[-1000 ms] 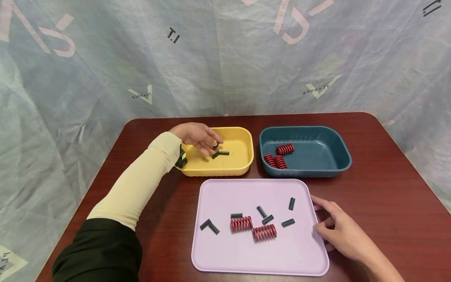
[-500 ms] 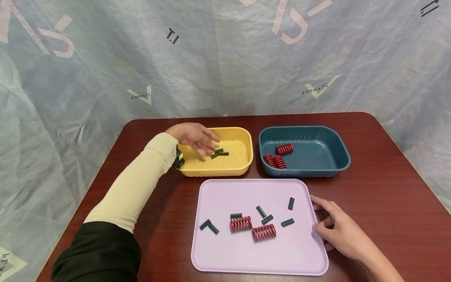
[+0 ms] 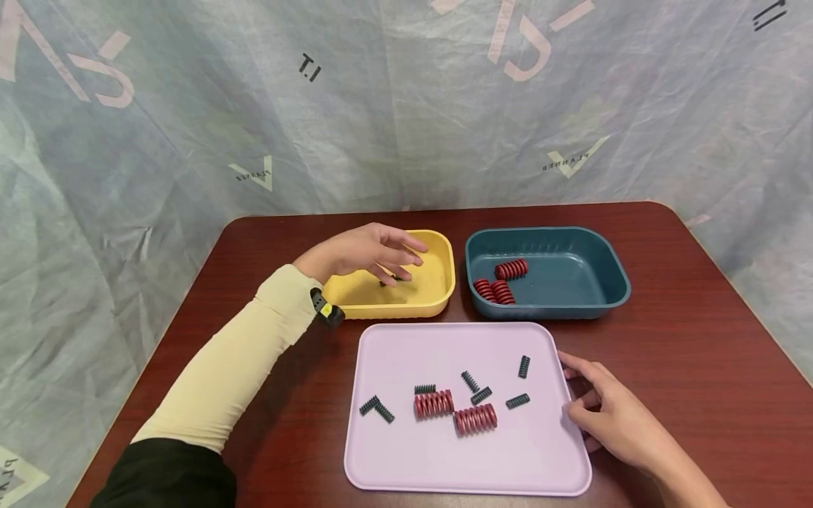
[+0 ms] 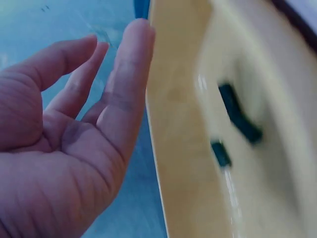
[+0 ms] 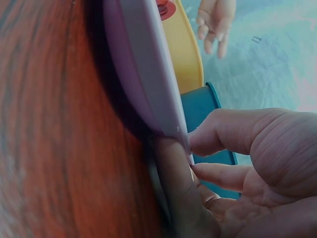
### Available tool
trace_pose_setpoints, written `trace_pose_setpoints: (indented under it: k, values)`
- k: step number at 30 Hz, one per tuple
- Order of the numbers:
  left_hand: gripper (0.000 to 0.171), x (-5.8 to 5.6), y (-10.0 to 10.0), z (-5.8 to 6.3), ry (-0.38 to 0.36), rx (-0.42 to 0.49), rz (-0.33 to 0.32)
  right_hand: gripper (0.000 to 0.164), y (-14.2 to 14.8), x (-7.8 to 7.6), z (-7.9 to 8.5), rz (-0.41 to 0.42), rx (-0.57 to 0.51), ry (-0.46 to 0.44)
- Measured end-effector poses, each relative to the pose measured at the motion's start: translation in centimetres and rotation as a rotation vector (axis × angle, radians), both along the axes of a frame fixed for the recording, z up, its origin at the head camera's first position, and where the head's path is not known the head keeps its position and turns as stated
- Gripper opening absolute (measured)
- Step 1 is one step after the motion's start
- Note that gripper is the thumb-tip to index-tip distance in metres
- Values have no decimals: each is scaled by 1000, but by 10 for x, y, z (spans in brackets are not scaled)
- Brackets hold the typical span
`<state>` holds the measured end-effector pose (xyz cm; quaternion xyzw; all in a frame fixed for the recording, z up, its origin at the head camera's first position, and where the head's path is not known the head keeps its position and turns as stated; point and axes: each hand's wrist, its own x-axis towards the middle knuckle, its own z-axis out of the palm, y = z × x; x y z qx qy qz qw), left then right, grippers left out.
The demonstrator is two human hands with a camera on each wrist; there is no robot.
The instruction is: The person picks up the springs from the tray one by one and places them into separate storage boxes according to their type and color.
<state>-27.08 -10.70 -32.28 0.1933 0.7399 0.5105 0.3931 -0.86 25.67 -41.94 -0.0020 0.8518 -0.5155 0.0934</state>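
Observation:
My left hand is above the yellow bin, fingers spread and holding nothing. In the left wrist view, small dark green springs lie on the bin's floor beside the hand; the head view mostly hides them behind the fingers. With its thumb on the rim and fingers underneath, my right hand grips the right edge of the lilac tray. On this tray lie two large red springs and several small dark green springs.
A teal bin stands right of the yellow one, with three large red springs at its left side. Both bins sit behind the tray on a dark red wooden table. A grey printed sheet hangs behind.
My left hand has let go of a small dark green spring in the yellow bin, then risen and moved right. My right hand stays on the tray edge.

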Motion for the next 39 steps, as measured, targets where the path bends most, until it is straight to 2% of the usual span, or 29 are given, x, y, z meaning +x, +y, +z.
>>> trace_pose_setpoints:
  k: [4, 10, 13, 18, 23, 28, 39]
  values:
    - [41, 20, 14, 0, 21, 81, -39, 75, 0, 0, 0, -2, 5, -9]
    - [38, 47, 37, -4, 61, 117, -115, 75, 0, -1, -1, 0, 30, 5]
    - [38, 59, 50, -8, 51, 128, -161, 74, 0, -1, 0, 5, 32, 11]
    - [41, 76, 74, -16, -12, 130, -238, 74, 1, -2, 0, 6, 28, 2]
    - [43, 88, 96, -27, -38, 117, -297, 74, 1, -1, 0, 4, 23, -17]
    - [44, 97, 112, -38, -62, 97, -326, 74, 0, -2, 1, 9, 14, -23]
    - [53, 100, 133, -53, -173, 94, -383, 74, 0, -1, 3, 6, 15, -30]
